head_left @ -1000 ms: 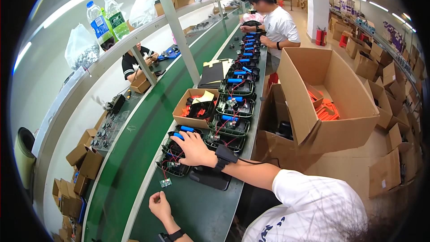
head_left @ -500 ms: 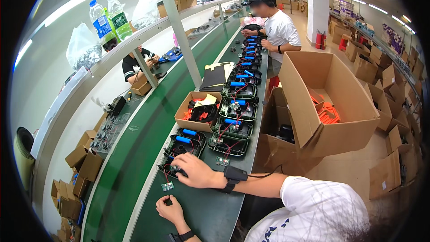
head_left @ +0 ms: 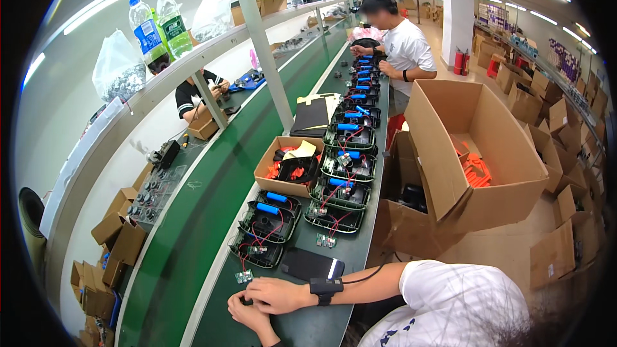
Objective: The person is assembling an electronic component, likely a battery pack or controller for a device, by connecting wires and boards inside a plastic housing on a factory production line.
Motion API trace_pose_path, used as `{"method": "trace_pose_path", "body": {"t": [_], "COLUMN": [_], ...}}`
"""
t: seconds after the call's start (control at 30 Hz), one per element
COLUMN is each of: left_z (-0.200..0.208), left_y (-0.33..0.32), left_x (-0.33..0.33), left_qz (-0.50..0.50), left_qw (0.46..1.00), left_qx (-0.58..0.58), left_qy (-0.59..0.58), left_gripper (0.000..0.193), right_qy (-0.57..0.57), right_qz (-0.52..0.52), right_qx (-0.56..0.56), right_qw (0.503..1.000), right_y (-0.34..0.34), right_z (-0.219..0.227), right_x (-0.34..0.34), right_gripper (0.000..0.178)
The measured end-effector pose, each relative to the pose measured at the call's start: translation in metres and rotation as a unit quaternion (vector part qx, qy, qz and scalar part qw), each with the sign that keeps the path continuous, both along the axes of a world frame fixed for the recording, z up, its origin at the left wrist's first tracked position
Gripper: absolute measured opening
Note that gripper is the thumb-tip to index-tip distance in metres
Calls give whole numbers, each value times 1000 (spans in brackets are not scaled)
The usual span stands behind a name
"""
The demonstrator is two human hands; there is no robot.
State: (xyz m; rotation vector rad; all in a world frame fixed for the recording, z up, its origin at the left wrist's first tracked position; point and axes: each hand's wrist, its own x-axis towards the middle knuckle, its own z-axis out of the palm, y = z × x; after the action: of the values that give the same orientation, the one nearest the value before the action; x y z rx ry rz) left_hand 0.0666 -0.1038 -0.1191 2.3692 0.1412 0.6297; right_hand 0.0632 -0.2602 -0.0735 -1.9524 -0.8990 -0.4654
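- Left hand: near edge of the table, fingers curled in; we see a dark bit at the fingertips, but can't tell if it's gripped.
- Right hand: laid over the left one, fingers bent down; fingertips partly hidden, so we can't tell if they grasp anything.
- Dark bit: small, blackish, shape unclear. We'd guess light and easy to drop; a fingertip pinch at its sides should do.
- Board: on the table just far of the hands, left of the phone. Small, flat, green with pale parts. We'd judge it light, stiff and fragile; hold by the edges, off the parts.
- Wires: thin, red, running from the board to the near shell. Probably soft and easily tugged loose; we wouldn't lift by them.
- Near shell: far of the hands, open side up, black inside, dark green rim, another green board in it. Looks like stiff plastic, fairly light, maybe a bit slick; best held by the opposite rim walls.
- Second shell: just beyond, same look, blue cell at its far side. The cell looks smooth and rigid, likely the heavier part; take it around the middle.
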Motion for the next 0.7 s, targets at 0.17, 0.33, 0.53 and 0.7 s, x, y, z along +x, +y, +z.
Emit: {"method": "trace_pose_path", "body": {"t": [0.17, 0.33, 0.53, 0.7], "left_z": [5, 7, -16, -12], "left_y": [-3, -4, 10, 4], "left_x": [-3, -3, 10, 5], "left_qz": [-4, 1, 11, -35], "left_qw": [1000, 1000, 999, 996], "left_qx": [-12, -6, -31, -22], "left_qy": [25, -4, -11, -74], "left_gripper": [25, 21, 17, 16], "right_qy": [32, 57, 12, 16], "right_qz": [31, 48, 53, 58], "right_qx": [7, -39, -7, 1], "right_qw": [999, 996, 998, 998], "right_y": [3, -4, -4, -6], "right_z": [-7, 9, 7, 7], "right_x": [-1, -7, -5, -6], "right_gripper": [18, 12, 13, 12]}}
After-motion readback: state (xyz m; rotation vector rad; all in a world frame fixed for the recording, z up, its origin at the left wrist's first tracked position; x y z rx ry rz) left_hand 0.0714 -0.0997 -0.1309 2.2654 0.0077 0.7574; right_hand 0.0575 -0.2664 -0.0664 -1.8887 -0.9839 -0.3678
